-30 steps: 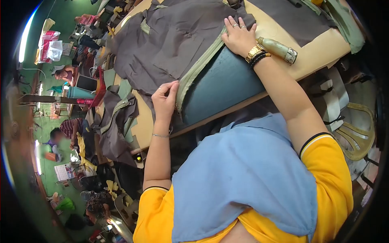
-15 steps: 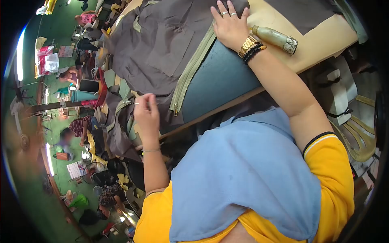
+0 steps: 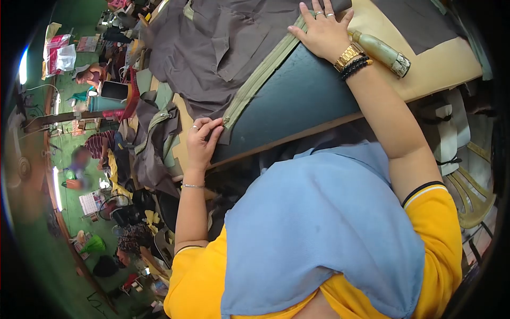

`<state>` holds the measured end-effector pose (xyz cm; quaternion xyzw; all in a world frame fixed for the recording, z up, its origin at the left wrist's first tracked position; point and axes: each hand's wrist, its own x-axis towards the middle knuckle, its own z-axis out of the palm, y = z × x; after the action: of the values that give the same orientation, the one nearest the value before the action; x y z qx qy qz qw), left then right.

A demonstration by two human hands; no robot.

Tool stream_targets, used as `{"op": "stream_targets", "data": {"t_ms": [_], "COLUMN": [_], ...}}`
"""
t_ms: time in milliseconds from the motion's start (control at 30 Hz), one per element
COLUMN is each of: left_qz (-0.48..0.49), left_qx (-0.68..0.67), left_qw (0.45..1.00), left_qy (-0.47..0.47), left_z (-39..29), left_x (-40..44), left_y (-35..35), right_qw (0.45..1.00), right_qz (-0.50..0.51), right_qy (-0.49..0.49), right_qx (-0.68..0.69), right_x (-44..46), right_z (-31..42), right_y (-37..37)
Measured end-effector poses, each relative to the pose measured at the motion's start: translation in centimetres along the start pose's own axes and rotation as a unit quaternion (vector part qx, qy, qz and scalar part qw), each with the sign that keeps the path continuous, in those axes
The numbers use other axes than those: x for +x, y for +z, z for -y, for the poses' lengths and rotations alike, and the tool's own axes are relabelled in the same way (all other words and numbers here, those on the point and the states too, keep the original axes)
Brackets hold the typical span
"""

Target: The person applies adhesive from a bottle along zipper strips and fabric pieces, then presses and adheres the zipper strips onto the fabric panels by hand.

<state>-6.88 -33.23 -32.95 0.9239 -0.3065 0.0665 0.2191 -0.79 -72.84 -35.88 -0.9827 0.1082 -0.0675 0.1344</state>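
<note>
Dark grey fabric (image 3: 207, 69) lies spread over the table, and a light green zipper (image 3: 263, 73) runs along its edge. My left hand (image 3: 203, 139) pinches the zipper's lower end, beside the metal slider. My right hand (image 3: 325, 33) rests flat with fingers spread on the zipper's upper end and the fabric there. Below the zipper a dark blue-black board (image 3: 297, 98) shows on the table. A worn greenish bottle-like tool (image 3: 381, 53) lies just right of my right hand.
Tan pattern paper (image 3: 446, 66) lies at the table's right side. More grey fabric with a zipper (image 3: 155, 141) hangs at the left edge. A plastic chair (image 3: 470, 196) stands at the right. Several people sit in the background, one in a striped top (image 3: 101, 144).
My left hand left the zipper's lower end, moved left, then came back and pinches it again. My right hand stays on the upper end. The zipper now lies straighter than at first.
</note>
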Motion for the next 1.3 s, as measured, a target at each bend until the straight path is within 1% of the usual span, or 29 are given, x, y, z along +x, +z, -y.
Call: {"op": "stream_targets", "data": {"t_ms": [33,133,167,267,367,467,500,600,633,733,767,867,900,967,1000,1067,1133,1233,1300], "left_qz": [0.013,-0.047,-0.050,-0.029,-0.023,-0.057,-0.095,-0.102,-0.110,-0.168,-0.165,-0.093,-0.078,-0.060,-0.057,-0.042,-0.040,-0.053,-0.059], "left_qx": [0.019,0.014,0.010,0.035,-0.010,-0.151,-0.127,-0.046,-0.034,-0.051,-0.055,0.041,0.030,-0.005,-0.025,-0.019,-0.031,-0.050,-0.060], "left_qw": [0.999,0.999,0.999,0.996,0.995,0.987,0.987,0.986,0.983,0.978,0.984,0.993,0.996,0.998,0.998,0.999,0.999,0.997,0.996], "left_qy": [0.027,0.019,-0.001,0.075,0.102,0.001,0.001,-0.126,-0.140,-0.115,-0.046,0.055,0.035,0.011,0.002,0.011,0.012,-0.005,-0.009], "left_z": [-0.2,-2.3,-3.5,-5.6,-3.9,-2.8,-1.9,-1.0,-0.7,-1.1,-1.7,-4.0,-4.0,-3.5,-3.1,-3.0,-3.5,-3.5,-3.6], "left_x": [0.5,2.5,3.7,6.6,7.1,6.7,6.5,5.2,4.8,3.1,2.6,1.5,1.1,0.5,0.5,0.3,0.0,0.0,0.0], "left_y": [-0.5,-0.6,-0.1,1.9,3.9,4.6,4.9,3.9,3.4,2.3,1.9,1.2,1.7,2.4,2.6,2.2,1.7,1.7,1.8], "right_qw": [1.000,1.000,1.000,0.985,0.987,0.990,0.994,0.993,0.993,0.993,0.991,0.980,0.977,0.993,0.997,0.992,0.977,0.985,0.996], "right_qz": [-0.008,-0.009,-0.004,-0.164,-0.080,-0.077,-0.041,-0.045,-0.051,-0.039,-0.065,-0.175,-0.197,-0.075,-0.041,-0.072,-0.173,-0.162,-0.085], "right_qy": [-0.003,-0.001,-0.003,-0.013,-0.011,-0.005,0.007,0.005,0.001,0.003,-0.005,-0.038,-0.056,-0.033,-0.021,-0.063,-0.116,-0.052,0.002], "right_qx": [0.002,0.002,-0.001,-0.052,-0.141,-0.121,-0.098,-0.105,-0.105,-0.111,-0.116,-0.084,-0.061,-0.088,-0.059,-0.081,-0.053,-0.004,0.027], "right_x": [0.0,0.2,0.1,-1.2,0.4,0.5,0.5,0.6,0.7,0.7,0.9,0.7,0.4,-0.3,-0.3,-0.4,-1.6,-4.1,-6.4], "right_z": [-0.2,-0.5,-0.5,0.4,-0.7,-0.5,-0.5,-0.7,-0.8,-0.9,-1.1,-1.1,-1.1,-0.3,-0.3,-0.9,-1.7,-4.6,-7.5], "right_y": [0.3,0.7,0.8,0.5,2.4,2.3,1.9,2.2,2.4,2.3,2.8,2.9,2.5,0.4,0.3,0.6,-0.5,-4.9,-7.7]}}
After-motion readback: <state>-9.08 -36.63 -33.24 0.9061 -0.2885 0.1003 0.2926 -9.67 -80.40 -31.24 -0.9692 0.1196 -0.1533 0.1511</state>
